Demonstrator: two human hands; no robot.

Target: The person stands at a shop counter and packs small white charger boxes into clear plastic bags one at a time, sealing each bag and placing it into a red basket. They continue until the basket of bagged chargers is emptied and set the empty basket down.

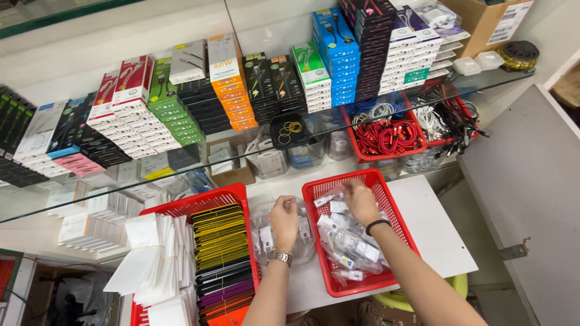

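Left hand grips a clear bag of white chargers on the white table. Right hand closes on packets in the red basket just beside it. Beyond, a glass shelf carries stacked cable boxes.

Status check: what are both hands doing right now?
Left hand on clear bag of white chargers. Right hand reaching into red basket of bagged chargers. Nothing blocking.

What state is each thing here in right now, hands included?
Left hand: resting on the clear bag.
Clear bag: open, holding white chargers.
Right hand: reaching into the right basket.
Right basket: partly filled with bagged chargers.
Left basket: packed full with flat packets.
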